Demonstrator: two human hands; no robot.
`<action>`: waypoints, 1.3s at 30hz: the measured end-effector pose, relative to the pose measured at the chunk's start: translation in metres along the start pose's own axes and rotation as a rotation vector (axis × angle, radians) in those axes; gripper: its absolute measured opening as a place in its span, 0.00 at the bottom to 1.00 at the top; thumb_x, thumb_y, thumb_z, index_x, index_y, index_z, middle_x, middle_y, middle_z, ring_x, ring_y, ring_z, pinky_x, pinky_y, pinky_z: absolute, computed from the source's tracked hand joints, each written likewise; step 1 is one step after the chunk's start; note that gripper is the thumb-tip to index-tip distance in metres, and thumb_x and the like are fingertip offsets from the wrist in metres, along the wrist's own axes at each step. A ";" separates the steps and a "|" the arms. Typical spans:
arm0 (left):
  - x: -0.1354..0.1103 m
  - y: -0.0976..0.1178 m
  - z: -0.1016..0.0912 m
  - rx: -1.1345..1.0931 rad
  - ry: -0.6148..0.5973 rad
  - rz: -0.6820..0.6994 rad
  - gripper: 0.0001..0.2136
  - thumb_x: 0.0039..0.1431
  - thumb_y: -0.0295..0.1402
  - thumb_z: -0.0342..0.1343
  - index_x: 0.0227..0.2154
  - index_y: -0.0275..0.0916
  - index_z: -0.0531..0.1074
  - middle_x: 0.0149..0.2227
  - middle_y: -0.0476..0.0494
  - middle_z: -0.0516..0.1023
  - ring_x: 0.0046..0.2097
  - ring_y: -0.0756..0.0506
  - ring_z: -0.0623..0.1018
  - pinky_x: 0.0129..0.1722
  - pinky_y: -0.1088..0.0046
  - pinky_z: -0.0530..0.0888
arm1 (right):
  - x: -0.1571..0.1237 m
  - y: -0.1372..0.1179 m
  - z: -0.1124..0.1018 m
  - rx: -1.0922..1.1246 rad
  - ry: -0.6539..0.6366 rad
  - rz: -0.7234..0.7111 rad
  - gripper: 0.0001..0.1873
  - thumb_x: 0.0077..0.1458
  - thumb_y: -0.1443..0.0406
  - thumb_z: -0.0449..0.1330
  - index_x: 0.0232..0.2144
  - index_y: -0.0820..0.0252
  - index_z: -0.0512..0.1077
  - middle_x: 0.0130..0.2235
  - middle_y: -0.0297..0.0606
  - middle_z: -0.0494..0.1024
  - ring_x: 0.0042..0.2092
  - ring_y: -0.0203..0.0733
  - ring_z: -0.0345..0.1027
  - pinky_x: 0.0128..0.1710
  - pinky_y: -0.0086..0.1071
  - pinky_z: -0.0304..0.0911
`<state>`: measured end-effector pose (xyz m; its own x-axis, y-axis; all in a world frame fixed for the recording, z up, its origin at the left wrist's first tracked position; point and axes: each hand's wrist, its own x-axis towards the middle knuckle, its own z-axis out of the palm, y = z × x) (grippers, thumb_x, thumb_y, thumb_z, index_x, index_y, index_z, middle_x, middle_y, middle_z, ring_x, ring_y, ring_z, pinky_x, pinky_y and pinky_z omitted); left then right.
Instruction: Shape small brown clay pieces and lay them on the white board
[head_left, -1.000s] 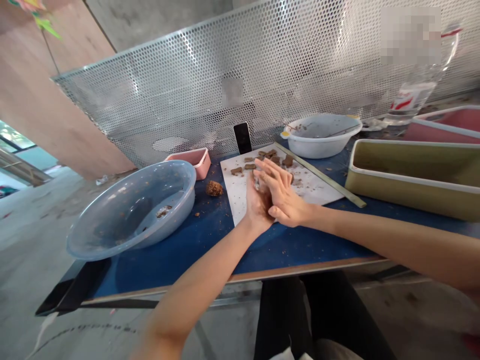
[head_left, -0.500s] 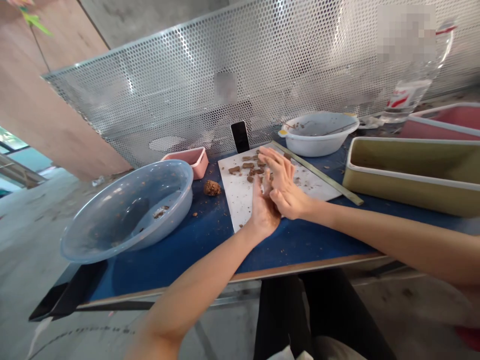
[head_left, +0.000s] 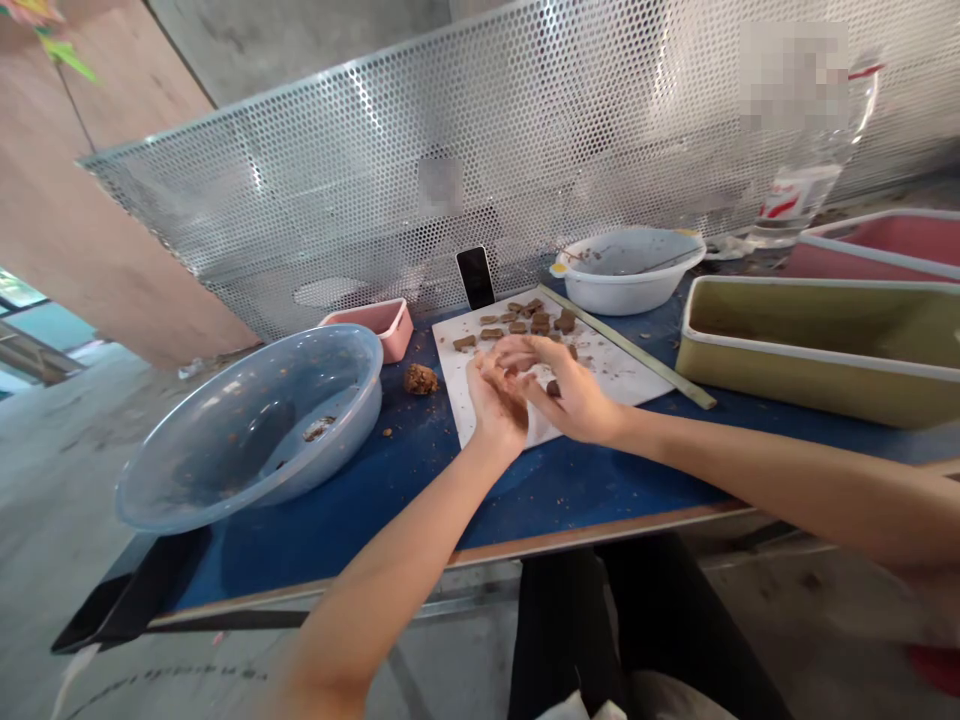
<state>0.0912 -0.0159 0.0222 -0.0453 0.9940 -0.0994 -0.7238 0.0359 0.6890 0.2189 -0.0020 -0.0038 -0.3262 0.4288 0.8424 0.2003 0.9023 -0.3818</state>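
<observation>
My left hand [head_left: 495, 400] is cupped, palm up, over the near edge of a white board [head_left: 622, 375] on the blue table [head_left: 360, 500]. Brown clay lies in its palm. My right hand [head_left: 566, 390] meets it from the right, fingers curled onto the clay in the left palm. Several small brown clay pieces [head_left: 536, 320] lie on the far part of the board. A rough brown clay lump [head_left: 420, 379] rests on the table just left of the board.
A large clear blue basin [head_left: 247, 425] sits at the left. A pink tray [head_left: 375, 322], a dark phone [head_left: 475, 277] propped upright, a white bowl [head_left: 630, 268], a long ruler [head_left: 637, 350] and an olive trough [head_left: 817, 350] surround the board. Perforated metal screen [head_left: 450, 150] stands behind.
The hands were pressed palm to palm, fingers stretched out. Now they have parted and drawn nearer, the left cupped with clay and the right fingers curled over it.
</observation>
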 end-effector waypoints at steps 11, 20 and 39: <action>-0.014 -0.032 0.000 0.357 -0.190 0.113 0.15 0.70 0.47 0.57 0.34 0.42 0.69 0.22 0.52 0.67 0.25 0.49 0.65 0.29 0.72 0.63 | 0.019 0.045 -0.032 -0.023 -0.180 0.289 0.24 0.72 0.62 0.48 0.67 0.60 0.62 0.31 0.31 0.78 0.32 0.47 0.74 0.37 0.42 0.72; -0.057 -0.030 -0.005 0.766 -0.480 0.288 0.07 0.75 0.39 0.56 0.46 0.44 0.66 0.25 0.55 0.69 0.26 0.48 0.66 0.32 0.70 0.63 | 0.022 0.054 -0.041 0.240 -0.483 0.339 0.27 0.74 0.58 0.53 0.69 0.57 0.60 0.43 0.37 0.81 0.38 0.44 0.75 0.41 0.41 0.76; -0.068 -0.042 -0.026 1.455 -1.240 0.639 0.15 0.72 0.36 0.53 0.56 0.39 0.72 0.20 0.61 0.68 0.20 0.52 0.73 0.20 0.78 0.63 | 0.030 0.022 -0.038 -0.065 -0.835 0.103 0.17 0.71 0.58 0.63 0.56 0.59 0.78 0.50 0.45 0.82 0.48 0.48 0.77 0.49 0.39 0.69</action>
<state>0.1068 -0.0872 -0.0189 0.8461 0.3916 0.3615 0.2181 -0.8734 0.4355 0.2488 0.0287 0.0274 -0.8742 0.4236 0.2374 0.3106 0.8636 -0.3970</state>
